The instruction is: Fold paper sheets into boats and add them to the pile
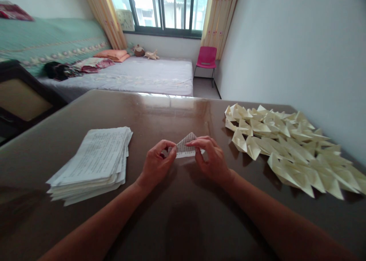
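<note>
Between my two hands, over the middle of the brown table [137, 223], is a folded sheet of printed paper [185, 148] with a peak at its top and a straight lower edge. My left hand [158, 160] pinches its left corner between thumb and fingers. On the other side, my right hand [213, 158] grips the right end, with the index finger lying across the printed face. A stack of printed sheets [91, 158] lies to the left of my left hand. To the right sit several rows of folded cream paper boats [274, 127].
A dark-framed chair [25, 97] stands by the table's left side. Beyond the far edge are a bed [160, 74] and a pink chair [206, 57] under the window. A white wall [286, 55] runs along the right.
</note>
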Tool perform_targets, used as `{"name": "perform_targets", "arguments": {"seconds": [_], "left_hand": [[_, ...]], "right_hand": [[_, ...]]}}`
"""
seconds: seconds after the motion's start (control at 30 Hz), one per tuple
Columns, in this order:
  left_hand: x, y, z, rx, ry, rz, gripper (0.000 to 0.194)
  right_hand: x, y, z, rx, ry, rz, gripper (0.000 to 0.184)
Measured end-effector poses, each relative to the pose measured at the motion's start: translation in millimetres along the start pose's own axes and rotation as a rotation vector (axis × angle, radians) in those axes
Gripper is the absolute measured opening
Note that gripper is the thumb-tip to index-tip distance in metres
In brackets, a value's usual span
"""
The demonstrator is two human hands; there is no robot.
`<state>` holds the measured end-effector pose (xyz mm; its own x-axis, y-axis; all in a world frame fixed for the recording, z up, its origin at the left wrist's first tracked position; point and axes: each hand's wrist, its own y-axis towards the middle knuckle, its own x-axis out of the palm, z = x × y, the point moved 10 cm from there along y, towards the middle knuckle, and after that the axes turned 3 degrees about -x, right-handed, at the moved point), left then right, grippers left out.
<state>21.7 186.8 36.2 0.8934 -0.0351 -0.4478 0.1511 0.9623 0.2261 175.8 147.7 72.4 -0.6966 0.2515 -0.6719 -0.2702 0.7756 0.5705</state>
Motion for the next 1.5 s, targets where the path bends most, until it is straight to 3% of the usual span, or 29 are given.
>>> {"name": "perform_targets", "arguments": {"seconds": [0.1,0.17,0.23,0.3,0.37,0.47,0.6,0.7,0.83,1.0,1.17,1.33,1.5], "left_hand": [[9.9,4.6,-23.5,-0.196,-0.281,-0.082,0.028],[17.5,6.6,-32.9,-0.239,-0.296,-0.146,0.034],[21.4,8.7,-37.6,-0.222,-0.216,-0.188,0.043],[21.6,11.0,-38.2,-0.175,-0.109,-0.199,0.045],[20.9,12.5,-36.8,-0.134,0.012,-0.207,0.041],[19.2,12.9,-27.7,-0.036,0.276,-0.223,0.034],[16.1,5.7,2.4,0.255,0.651,-0.164,0.025],[31.6,-8.9,14.4,0.431,0.718,-0.287,0.026],[42.5,-20.8,16.8,0.514,0.770,-0.389,0.025],[33.4,-10.6,5.2,0.406,0.663,-0.421,0.025],[22.7,5.7,-15.0,0.191,0.510,-0.365,0.026],[19.6,8.7,-22.4,0.080,0.597,-0.284,0.027],[21.5,7.0,-19.1,0.112,0.680,-0.261,0.026]], "right_hand": [[-10.1,0.7,4.4,0.001,-0.049,0.046,0.023],[0.6,1.8,2.6,-0.062,-0.081,-0.065,0.019],[18.8,0.4,3.0,-0.114,-0.125,-0.223,0.028],[34.8,-2.7,6.6,-0.138,-0.172,-0.354,0.045],[43.6,-4.9,11.0,-0.148,-0.220,-0.422,0.049],[50.5,-7.5,14.7,-0.183,-0.282,-0.483,0.035],[53.0,-9.0,16.6,-0.198,-0.279,-0.510,0.024],[51.7,-9.5,15.5,-0.183,-0.271,-0.512,0.024],[46.8,-11.4,17.5,-0.163,-0.284,-0.549,0.027],[36.6,-10.8,41.2,-0.040,-0.029,-0.564,0.023],[31.7,-11.3,82.0,0.265,0.153,-0.478,0.019],[30.5,-12.0,88.2,0.387,0.066,-0.434,0.016],[27.8,-11.3,85.9,0.398,-0.112,-0.372,0.011]]}}
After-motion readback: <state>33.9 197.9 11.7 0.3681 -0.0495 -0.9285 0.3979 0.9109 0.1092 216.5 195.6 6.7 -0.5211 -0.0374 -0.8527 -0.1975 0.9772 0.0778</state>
